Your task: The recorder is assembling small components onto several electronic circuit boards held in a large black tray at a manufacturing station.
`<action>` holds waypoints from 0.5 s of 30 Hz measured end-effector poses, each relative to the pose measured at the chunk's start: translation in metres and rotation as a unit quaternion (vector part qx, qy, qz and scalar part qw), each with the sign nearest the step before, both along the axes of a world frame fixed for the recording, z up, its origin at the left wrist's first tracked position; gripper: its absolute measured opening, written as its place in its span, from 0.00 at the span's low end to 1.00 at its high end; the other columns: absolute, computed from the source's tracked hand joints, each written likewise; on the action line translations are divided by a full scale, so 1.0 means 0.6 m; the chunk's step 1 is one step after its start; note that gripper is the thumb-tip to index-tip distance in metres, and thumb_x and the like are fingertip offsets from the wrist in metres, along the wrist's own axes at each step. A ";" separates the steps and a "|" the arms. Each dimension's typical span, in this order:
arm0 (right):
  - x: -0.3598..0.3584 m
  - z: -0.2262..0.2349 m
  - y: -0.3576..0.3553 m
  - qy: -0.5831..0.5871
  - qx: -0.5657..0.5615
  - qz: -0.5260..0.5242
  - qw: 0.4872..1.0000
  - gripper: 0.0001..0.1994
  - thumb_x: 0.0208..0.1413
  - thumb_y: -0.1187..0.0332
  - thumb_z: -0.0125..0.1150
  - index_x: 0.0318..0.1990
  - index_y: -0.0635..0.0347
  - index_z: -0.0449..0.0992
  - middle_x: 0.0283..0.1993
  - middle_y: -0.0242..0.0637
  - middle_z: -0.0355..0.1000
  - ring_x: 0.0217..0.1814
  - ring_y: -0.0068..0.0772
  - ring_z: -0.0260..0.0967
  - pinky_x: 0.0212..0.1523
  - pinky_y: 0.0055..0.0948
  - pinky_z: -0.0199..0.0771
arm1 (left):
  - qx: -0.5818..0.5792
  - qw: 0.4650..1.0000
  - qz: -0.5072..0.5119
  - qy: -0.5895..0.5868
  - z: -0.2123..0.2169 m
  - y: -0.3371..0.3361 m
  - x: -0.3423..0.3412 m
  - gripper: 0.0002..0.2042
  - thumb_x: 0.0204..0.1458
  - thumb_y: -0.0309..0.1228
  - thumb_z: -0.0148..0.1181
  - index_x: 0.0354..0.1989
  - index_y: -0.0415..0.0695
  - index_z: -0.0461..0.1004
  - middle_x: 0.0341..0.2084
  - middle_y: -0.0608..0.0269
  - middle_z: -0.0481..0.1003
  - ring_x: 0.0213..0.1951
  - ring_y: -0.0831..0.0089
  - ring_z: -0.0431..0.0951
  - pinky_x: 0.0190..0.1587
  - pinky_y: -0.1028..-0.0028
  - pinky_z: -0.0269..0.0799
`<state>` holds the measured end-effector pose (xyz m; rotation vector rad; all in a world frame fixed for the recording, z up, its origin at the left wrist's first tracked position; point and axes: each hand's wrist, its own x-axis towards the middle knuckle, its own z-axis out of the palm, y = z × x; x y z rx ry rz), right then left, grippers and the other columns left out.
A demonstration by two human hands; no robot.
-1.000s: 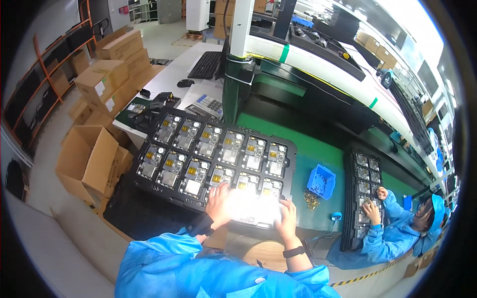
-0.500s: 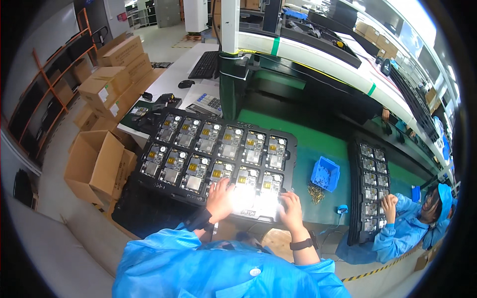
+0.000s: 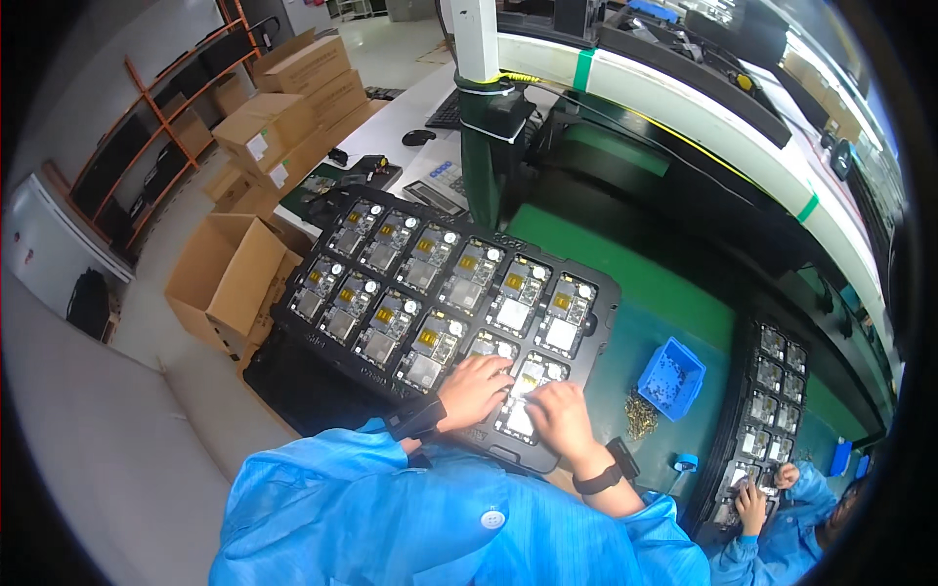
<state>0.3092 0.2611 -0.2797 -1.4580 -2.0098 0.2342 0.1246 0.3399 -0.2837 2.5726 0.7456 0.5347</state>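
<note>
In front of me lies a black tray (image 3: pixel 611 293) with two rows of circuit boards in its pockets, each with a round white part. My left hand (image 3: pixel 473 393) lies over a board in the near row, fingers stretched out toward the right and partly hiding that board. Beside it, my right hand (image 3: pixel 561 415) is at the near-row end board (image 3: pixel 518 418), thumb and fingers drawn together over its upper part. Whatever is between those fingertips is too small or hidden to make out. Bright glare covers part of this board.
Right of the tray, a blue bin (image 3: pixel 672 379) of small parts stands on the green mat beside a pile of brass-coloured pieces (image 3: pixel 641 417). Farther right, a co-worker's hands (image 3: pixel 750 503) touch another board tray (image 3: pixel 747 420). An open cardboard box (image 3: pixel 220 273) stands left.
My right hand has moved from the tray's right edge onto the end board, and its fingers have closed. The whole view has shifted. The co-worker's hands now reach onto their tray.
</note>
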 end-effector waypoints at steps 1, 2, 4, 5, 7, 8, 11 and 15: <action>-0.007 -0.008 -0.001 0.010 -0.001 0.025 1.000 0.07 0.40 0.70 0.59 0.29 0.55 0.71 0.28 0.34 0.66 0.34 0.37 0.64 0.40 0.34 0.60 | -0.004 1.000 0.003 0.005 -0.004 0.001 0.000 0.13 0.42 0.27 0.55 0.39 0.45 0.68 0.46 0.57 0.64 0.50 0.59 0.62 0.51 0.63 0.58; -0.013 -0.014 -0.002 0.019 -0.002 0.050 0.999 0.06 0.40 0.70 0.59 0.29 0.55 0.71 0.28 0.34 0.66 0.34 0.36 0.64 0.39 0.34 0.60 | 0.010 1.000 0.002 -0.004 -0.007 0.003 -0.002 0.11 0.42 0.27 0.55 0.37 0.45 0.69 0.46 0.58 0.65 0.49 0.60 0.63 0.50 0.63 0.58; -0.020 -0.012 -0.004 0.006 -0.008 0.060 0.998 0.06 0.40 0.70 0.59 0.28 0.54 0.71 0.27 0.33 0.65 0.33 0.35 0.64 0.38 0.32 0.61 | 0.020 1.000 0.001 -0.012 -0.009 0.007 -0.005 0.10 0.42 0.27 0.55 0.36 0.46 0.69 0.45 0.59 0.65 0.48 0.61 0.64 0.50 0.64 0.58; -0.019 -0.009 -0.004 0.008 -0.010 0.060 0.998 0.06 0.40 0.70 0.59 0.28 0.54 0.71 0.26 0.33 0.64 0.32 0.35 0.64 0.38 0.32 0.61 | 0.016 1.000 0.001 -0.017 -0.008 0.008 -0.005 0.10 0.42 0.27 0.55 0.36 0.46 0.69 0.45 0.59 0.65 0.48 0.61 0.64 0.49 0.64 0.58; -0.019 -0.015 -0.006 0.013 -0.005 0.055 0.998 0.04 0.40 0.71 0.59 0.27 0.54 0.71 0.26 0.33 0.64 0.31 0.34 0.64 0.38 0.32 0.61 | 0.000 1.000 -0.007 -0.019 -0.009 0.006 -0.006 0.10 0.42 0.27 0.55 0.36 0.45 0.69 0.45 0.59 0.65 0.49 0.61 0.63 0.50 0.63 0.57; -0.020 -0.015 -0.006 0.012 -0.005 0.050 0.999 0.04 0.40 0.71 0.59 0.27 0.54 0.71 0.26 0.33 0.64 0.31 0.34 0.64 0.38 0.32 0.61 | 0.000 1.000 -0.011 -0.019 -0.010 0.007 -0.007 0.10 0.42 0.27 0.55 0.36 0.45 0.69 0.45 0.59 0.65 0.49 0.61 0.63 0.50 0.63 0.57; -0.027 -0.012 -0.013 -0.026 -0.016 0.034 0.999 0.05 0.40 0.72 0.59 0.27 0.54 0.71 0.26 0.32 0.65 0.32 0.34 0.65 0.41 0.35 0.61 | -0.013 0.999 -0.043 -0.024 -0.017 0.009 -0.019 0.15 0.42 0.27 0.55 0.41 0.44 0.68 0.48 0.56 0.63 0.52 0.59 0.60 0.53 0.62 0.54; -0.037 0.014 -0.042 -0.053 -0.015 -0.099 0.994 0.06 0.40 0.73 0.58 0.28 0.54 0.71 0.29 0.32 0.67 0.35 0.35 0.66 0.45 0.40 0.60 | -0.038 0.996 -0.078 -0.001 -0.013 0.005 -0.051 0.19 0.42 0.27 0.55 0.46 0.43 0.66 0.51 0.55 0.61 0.55 0.59 0.57 0.56 0.60 0.50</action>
